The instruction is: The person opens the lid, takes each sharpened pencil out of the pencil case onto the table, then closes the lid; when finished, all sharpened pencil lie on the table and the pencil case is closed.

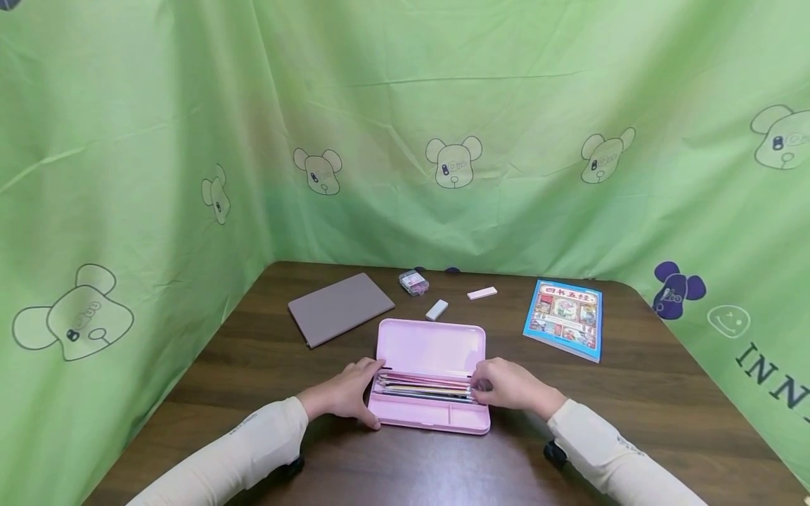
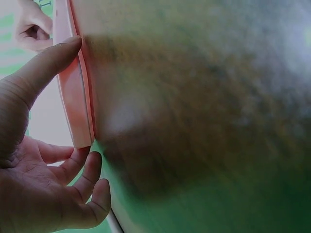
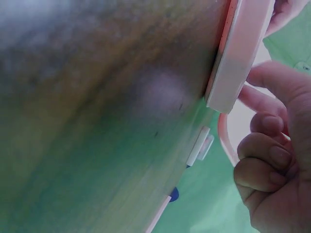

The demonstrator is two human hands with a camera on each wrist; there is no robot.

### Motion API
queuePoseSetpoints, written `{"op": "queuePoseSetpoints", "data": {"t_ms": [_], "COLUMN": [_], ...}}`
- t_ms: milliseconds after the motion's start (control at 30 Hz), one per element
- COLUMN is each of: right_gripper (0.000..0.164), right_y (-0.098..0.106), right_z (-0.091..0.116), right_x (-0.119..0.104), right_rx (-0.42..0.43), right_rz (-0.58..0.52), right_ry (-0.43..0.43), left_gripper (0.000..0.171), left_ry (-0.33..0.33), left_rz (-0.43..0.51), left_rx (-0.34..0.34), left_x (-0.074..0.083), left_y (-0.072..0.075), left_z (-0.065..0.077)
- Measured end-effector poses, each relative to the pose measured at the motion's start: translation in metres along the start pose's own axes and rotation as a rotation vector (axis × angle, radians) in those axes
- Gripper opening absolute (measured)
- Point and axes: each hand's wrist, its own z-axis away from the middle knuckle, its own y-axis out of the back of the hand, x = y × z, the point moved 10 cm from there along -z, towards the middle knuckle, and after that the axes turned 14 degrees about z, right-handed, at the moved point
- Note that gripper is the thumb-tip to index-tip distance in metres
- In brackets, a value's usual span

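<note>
- Head view: the left hand (image 1: 344, 391) holds the left end of a pink pencil case (image 1: 432, 344), thumb at the front corner, fingers along the side towards the back.
- The right hand (image 1: 509, 383) is bent over the case's right end, fingertips at the ends of the pencils (image 1: 427, 388); whether it grips one cannot be told.
- The case lies open on the brown table (image 1: 253, 393), lid tipped back, pencils lying lengthwise inside.
- Beyond it: a grey notebook (image 1: 342, 309), a small clear box (image 1: 414, 282), a white block (image 1: 436, 310), a pale strip (image 1: 482, 293) and a blue book (image 1: 565, 318).
- Left wrist view: the thumb presses the case's front wall, fingers bent round its end.
- Right wrist view: several fingers are curled inward; the foremost fingertips are hidden behind the case wall.
</note>
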Motion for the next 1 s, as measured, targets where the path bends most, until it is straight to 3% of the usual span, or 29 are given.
{"op": "queuePoseSetpoints", "data": {"t_ms": [433, 800, 1000], "right_gripper": [0.005, 0.006, 0.005], "right_y": [-0.010, 0.015, 0.026], "right_z": [0.001, 0.008, 0.017], "right_x": [-0.002, 0.007, 0.022], "right_rx": [-0.058, 0.098, 0.128], "right_rz": [-0.058, -0.029, -0.036], "right_ry": [-0.020, 0.010, -0.051], "left_gripper": [0.106, 0.104, 0.105], "left_ry": [-0.010, -0.012, -0.006], "left_rz": [0.002, 0.008, 0.010], "left_rx": [-0.014, -0.007, -0.009], "left_x": [0.001, 0.005, 0.003], "left_y": [-0.005, 0.001, 0.001], "left_z": [0.000, 0.000, 0.001]}}
